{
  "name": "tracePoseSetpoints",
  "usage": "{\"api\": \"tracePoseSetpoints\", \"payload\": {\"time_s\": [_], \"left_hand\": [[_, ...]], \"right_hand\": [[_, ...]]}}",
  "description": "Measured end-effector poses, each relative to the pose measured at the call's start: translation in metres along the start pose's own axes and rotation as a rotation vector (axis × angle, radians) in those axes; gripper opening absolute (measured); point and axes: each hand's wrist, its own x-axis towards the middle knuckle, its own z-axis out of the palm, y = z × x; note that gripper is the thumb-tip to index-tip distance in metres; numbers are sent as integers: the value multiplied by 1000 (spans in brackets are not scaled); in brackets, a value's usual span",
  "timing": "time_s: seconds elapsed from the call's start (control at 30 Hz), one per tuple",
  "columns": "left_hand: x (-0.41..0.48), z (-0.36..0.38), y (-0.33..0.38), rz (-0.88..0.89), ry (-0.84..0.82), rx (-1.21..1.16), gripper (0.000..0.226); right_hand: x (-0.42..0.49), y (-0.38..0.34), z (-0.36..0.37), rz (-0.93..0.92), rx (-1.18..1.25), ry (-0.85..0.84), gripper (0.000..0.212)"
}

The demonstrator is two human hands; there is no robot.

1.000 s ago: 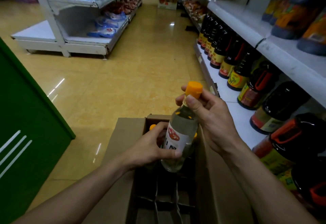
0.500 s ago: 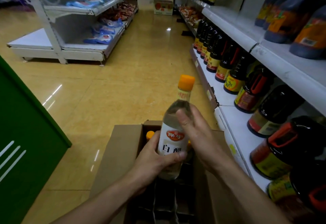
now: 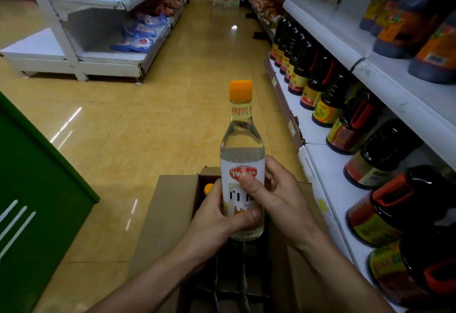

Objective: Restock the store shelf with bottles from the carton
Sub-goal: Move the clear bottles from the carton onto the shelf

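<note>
At right, white store shelf [image 3: 328,164] lined with dark sauce bottles [image 3: 385,145], too many to count; below, one open carton [image 3: 167,204]; above it, upright, one clear orange-capped bottle [image 3: 243,145]; looks full, weighty, slick, perhaps breakable; best taken round the labelled body; left hand [image 3: 214,216] and right hand [image 3: 278,196], fingers curled round that label; one more orange cap [image 3: 208,187] in the carton.

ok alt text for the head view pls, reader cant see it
A person's left hand and right hand hold a clear bottle with an orange cap upright above an open carton in a store aisle. On the right, a white shelf carries a row of dark sauce bottles.
</note>
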Motion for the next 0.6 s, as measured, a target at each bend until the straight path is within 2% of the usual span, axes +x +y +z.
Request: {"api": "tracePoseSetpoints", "payload": {"time_s": [0.17, 0.3, 0.6], "left_hand": [[-11, 6, 42, -55, -38, 8, 65], [-28, 7, 97, -107, -33, 19, 65], [-76, 18, 305, -103, -71, 4, 62]], "right_hand": [[-8, -41, 1, 72, 93, 73, 43], [-14, -101, 4, 128, 116, 95, 43], [-17, -321, 1, 146, 126, 81, 38]]}}
